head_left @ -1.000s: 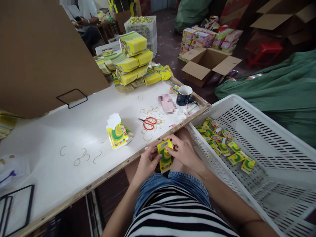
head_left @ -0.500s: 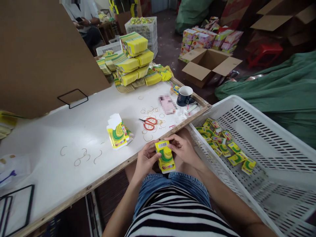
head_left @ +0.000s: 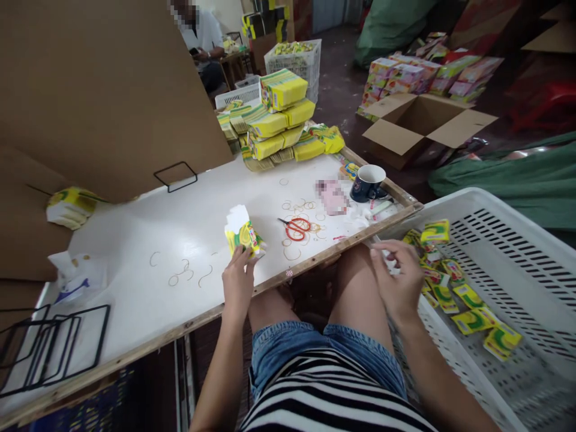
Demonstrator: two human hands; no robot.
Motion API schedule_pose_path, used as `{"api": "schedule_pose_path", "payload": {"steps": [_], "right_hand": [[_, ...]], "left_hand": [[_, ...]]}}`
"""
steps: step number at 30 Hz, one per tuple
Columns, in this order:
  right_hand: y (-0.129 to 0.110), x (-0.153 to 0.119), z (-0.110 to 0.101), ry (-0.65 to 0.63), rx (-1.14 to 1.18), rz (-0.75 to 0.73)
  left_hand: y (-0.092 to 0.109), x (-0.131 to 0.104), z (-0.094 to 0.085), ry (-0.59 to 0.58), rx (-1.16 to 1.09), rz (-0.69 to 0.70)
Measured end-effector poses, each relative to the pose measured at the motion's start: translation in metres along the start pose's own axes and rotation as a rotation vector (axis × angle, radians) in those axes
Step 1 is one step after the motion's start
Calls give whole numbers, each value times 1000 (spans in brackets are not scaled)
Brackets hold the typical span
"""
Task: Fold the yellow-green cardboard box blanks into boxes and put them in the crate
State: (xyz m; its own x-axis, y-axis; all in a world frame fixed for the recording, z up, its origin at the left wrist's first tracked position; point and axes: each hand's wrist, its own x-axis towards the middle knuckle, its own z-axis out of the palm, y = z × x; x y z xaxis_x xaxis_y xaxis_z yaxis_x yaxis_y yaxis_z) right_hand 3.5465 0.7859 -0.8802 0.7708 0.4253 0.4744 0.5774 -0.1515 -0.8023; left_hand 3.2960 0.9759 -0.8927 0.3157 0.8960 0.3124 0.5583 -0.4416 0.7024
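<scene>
My left hand reaches onto the white table, its fingertips on a small stack of flat yellow-green cartons with white flaps. My right hand is over the near rim of the white crate, fingers curled and apart, with nothing seen in them. A yellow carton is above the pile of small yellow boxes in the crate, beyond my right hand. Red-handled scissors lie among loose rubber bands right of the stack.
Bundled yellow cartons are piled at the table's far end. A dark mug and a pink phone sit near the right corner. Black wire frames stand at left. An open cardboard box and a seated person are beyond.
The yellow carton has left my hands, which have parted. My left hand has moved to the stack on the table, my right to the crate. The view has shifted left.
</scene>
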Motion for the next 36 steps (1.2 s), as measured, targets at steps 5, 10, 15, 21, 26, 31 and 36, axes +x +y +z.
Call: {"api": "schedule_pose_path", "payload": {"steps": [5,10,15,21,26,31,36], "right_hand": [[-34,-28,41,-432,423,446],[-41,-30,56,-540,600,611],[-29,-36,45,-473,667,630],[-33,-49,46,-521,713,625],[-34,-48,41,-556,669,620],[-34,-48,36,-576,651,652],[-32,-51,41,-568,535,543]], "left_hand": [[26,-23,7,73,-135,237],[56,-54,32,-280,-337,561],[60,-54,44,-325,-756,17],[66,-43,49,-772,-1194,-420],[67,-49,50,-696,-1194,-404],[67,-49,52,-701,-1183,-425],[67,-50,61,-511,-1062,-444]]}}
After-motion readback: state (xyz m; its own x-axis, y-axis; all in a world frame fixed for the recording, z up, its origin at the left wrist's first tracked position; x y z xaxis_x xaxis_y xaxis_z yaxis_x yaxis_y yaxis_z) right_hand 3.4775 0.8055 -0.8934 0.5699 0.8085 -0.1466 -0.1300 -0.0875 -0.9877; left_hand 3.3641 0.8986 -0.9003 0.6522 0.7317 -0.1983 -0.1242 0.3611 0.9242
